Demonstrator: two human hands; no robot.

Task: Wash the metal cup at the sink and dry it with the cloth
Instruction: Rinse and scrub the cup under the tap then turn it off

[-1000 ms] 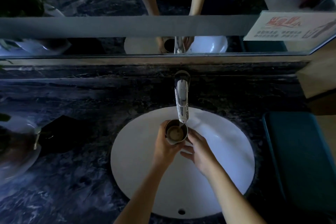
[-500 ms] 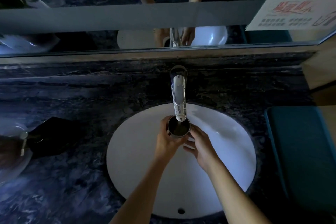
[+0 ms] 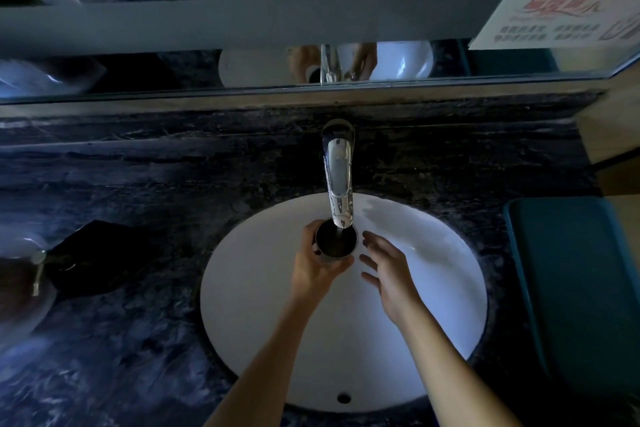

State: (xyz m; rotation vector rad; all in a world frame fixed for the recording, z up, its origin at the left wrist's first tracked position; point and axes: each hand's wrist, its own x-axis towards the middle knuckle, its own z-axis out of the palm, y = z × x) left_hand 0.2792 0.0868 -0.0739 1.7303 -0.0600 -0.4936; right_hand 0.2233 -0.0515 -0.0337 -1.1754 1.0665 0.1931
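Observation:
My left hand (image 3: 313, 265) grips the metal cup (image 3: 335, 242) upright, right under the spout of the chrome tap (image 3: 338, 180), over the white oval sink (image 3: 433, 288). The cup's inside looks dark. Just to the cup's right hovers my right hand (image 3: 388, 267), fingers spread, apart from the cup and holding nothing. A dark folded cloth (image 3: 97, 260) lies on the marble counter, left of the sink. I cannot tell whether water is running.
The dark marble counter (image 3: 138, 357) surrounds the sink. A glass bowl with a spoon (image 3: 20, 284) stands at the far left edge. On the right lies a teal rectangular pad (image 3: 575, 288). A mirror (image 3: 207, 28) with a paper sign (image 3: 561, 14) runs along the back.
My left hand has kept the cup under the spout. My right hand has let go of the cup's side and spread its fingers a little to the right.

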